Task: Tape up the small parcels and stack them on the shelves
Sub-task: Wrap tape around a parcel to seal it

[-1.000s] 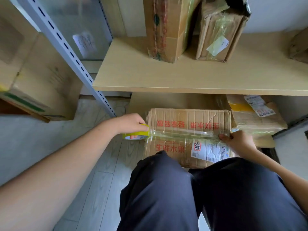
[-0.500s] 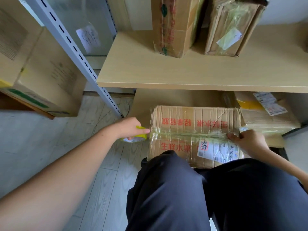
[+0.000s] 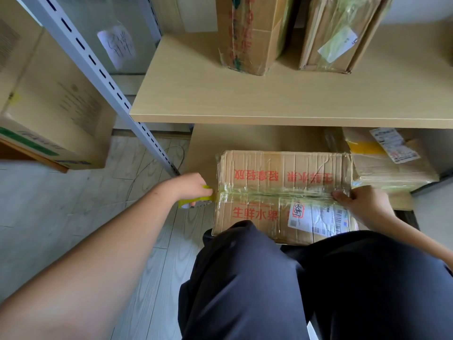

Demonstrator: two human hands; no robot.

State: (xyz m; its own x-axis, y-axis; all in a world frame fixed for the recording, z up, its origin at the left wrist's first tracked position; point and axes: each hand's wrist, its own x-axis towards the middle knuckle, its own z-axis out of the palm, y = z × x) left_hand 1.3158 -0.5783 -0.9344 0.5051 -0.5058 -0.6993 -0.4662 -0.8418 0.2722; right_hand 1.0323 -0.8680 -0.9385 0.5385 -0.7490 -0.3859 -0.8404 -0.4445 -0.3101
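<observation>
Head view is looking down past the person's dark trousers (image 3: 269, 278) onto a pale wood-grain floor (image 3: 61, 217) and a shelving unit with a perforated grey upright (image 3: 103, 77). A light wooden shelf (image 3: 245, 99) is running across the upper half, carrying two taped cardboard boxes (image 3: 250, 33) at its back edge, standing side by side. On a lower shelf (image 3: 245, 138) the parcel (image 3: 282, 182), a creased carton with red print and a white shipping label, is lying near the front edge, partly covered by the person's knees. Clear tape (image 3: 282, 195) is stretching along its middle seam from left edge to right edge. The left hand (image 3: 191, 186) is gripping a yellow tape roll (image 3: 196, 201) just beside the parcel's left edge, fingers curled around it. The right hand (image 3: 360, 202) is resting on the parcel's right end, thumb pressing the tape down; the other fingers are hidden, so the grip there cannot be told fully. Another labelled package (image 3: 387, 163) is sitting just right of the parcel. A large carton (image 3: 54, 111) is standing at the far left on a separate ledge.
</observation>
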